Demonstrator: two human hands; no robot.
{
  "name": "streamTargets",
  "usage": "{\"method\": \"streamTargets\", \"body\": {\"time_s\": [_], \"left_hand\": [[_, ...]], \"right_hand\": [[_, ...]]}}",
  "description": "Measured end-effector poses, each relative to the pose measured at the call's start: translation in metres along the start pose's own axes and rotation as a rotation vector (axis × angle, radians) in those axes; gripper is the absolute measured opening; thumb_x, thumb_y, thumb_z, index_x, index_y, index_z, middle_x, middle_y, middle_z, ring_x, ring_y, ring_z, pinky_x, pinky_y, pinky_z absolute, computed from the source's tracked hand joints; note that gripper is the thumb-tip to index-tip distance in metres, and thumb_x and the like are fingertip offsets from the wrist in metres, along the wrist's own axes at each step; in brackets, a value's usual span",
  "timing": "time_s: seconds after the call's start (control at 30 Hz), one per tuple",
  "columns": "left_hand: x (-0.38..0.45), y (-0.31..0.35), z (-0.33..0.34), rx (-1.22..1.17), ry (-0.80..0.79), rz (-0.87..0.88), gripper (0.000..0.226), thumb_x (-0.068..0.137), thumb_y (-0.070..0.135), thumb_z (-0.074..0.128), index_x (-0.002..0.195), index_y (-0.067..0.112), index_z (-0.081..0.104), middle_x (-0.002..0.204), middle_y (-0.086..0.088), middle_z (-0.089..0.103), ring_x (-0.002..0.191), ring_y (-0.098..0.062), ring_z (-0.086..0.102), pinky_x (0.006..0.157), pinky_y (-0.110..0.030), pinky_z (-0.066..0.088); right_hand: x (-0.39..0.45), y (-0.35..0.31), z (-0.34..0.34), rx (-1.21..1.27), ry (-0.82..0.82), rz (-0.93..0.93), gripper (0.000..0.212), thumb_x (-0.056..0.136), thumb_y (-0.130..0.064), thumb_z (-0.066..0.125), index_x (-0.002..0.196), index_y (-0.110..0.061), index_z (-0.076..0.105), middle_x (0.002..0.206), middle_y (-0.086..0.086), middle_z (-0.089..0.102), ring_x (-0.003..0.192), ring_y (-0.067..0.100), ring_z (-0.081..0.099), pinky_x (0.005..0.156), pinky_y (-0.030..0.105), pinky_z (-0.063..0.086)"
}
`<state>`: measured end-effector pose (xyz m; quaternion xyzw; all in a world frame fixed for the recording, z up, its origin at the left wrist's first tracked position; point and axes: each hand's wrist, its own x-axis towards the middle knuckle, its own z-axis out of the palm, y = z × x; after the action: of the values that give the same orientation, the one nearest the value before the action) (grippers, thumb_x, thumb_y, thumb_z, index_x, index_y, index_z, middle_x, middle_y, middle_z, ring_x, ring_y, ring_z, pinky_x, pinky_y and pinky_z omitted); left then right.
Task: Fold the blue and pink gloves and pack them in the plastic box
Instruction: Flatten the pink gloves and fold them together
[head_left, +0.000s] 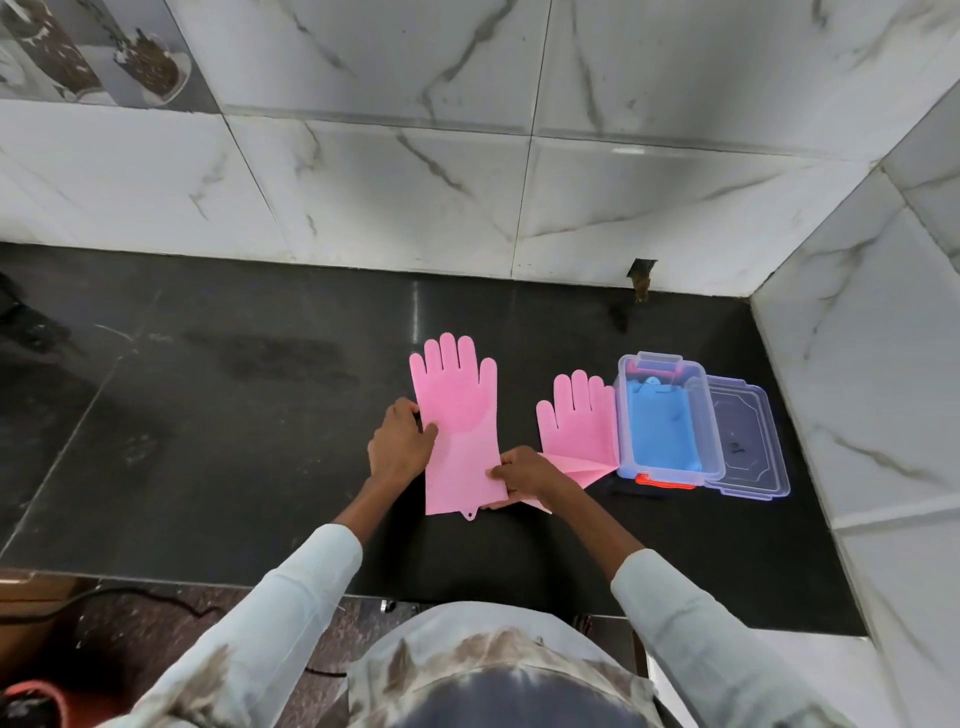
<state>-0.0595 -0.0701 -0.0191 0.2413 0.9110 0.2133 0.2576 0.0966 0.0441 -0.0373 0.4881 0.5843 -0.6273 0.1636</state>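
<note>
A: Where is the glove you are working on?

B: Your first pink glove (460, 431) lies flat on the black counter (208, 415), fingers pointing to the far side, cuff at the near edge. Your left hand (399, 444) grips its left edge at about mid-length, fingers curled round the edge and thumb on top. Your right hand (522, 473) pinches the right edge close to the cuff, fingers curled on the material.

A: And the other one?

B: The second pink glove (579, 426) lies just right of the first, also fingers away from you, with its cuff folded into a crooked flap that runs under your right hand. Its right side touches the plastic box (667, 421).

A: What is in the box?

B: The blue gloves (660, 426) are already inside, filling most of the bottom. The box is open, with an orange clasp at its near end. Its clear lid (748, 441) lies on the counter just beside it on the right, close to the marble wall (857, 364).
</note>
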Motion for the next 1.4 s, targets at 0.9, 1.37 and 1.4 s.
{"method": "streamTargets", "body": {"time_s": [0.9, 1.37, 1.4], "left_hand": [[-0.008, 0.084, 0.041, -0.367, -0.487, -0.040, 0.051, 0.115, 0.036, 0.046, 0.130, -0.007, 0.069, 0.126, -0.029, 0.075, 0.091, -0.036, 0.075, 0.096, -0.042, 0.063], [0.010, 0.141, 0.012, -0.941, -0.393, -0.095, 0.069, 0.105, 0.017, 0.069, 0.164, 0.009, 0.033, 0.161, -0.016, 0.051, 0.147, -0.037, 0.054, 0.122, -0.054, 0.048], [0.011, 0.140, 0.011, -0.840, -0.374, -0.050, 0.075, 0.103, 0.020, 0.072, 0.164, 0.010, 0.030, 0.161, -0.015, 0.050, 0.147, -0.036, 0.054, 0.121, -0.055, 0.049]], "right_hand": [[-0.031, -0.016, -0.087, -0.424, 0.589, -0.304, 0.029, 0.105, -0.043, 0.049, 0.126, -0.026, 0.060, 0.134, -0.003, 0.064, 0.125, 0.019, 0.062, 0.111, 0.039, 0.053], [-0.059, -0.024, -0.087, 0.656, 0.798, -0.498, 0.022, 0.087, -0.060, 0.069, 0.069, -0.047, 0.070, 0.063, -0.019, 0.066, 0.072, 0.011, 0.069, 0.066, 0.019, 0.057], [-0.053, -0.016, -0.084, 0.512, 0.842, -0.486, 0.034, 0.092, -0.061, 0.066, 0.067, -0.038, 0.069, 0.061, -0.016, 0.064, 0.067, 0.011, 0.068, 0.064, 0.018, 0.056]]}}
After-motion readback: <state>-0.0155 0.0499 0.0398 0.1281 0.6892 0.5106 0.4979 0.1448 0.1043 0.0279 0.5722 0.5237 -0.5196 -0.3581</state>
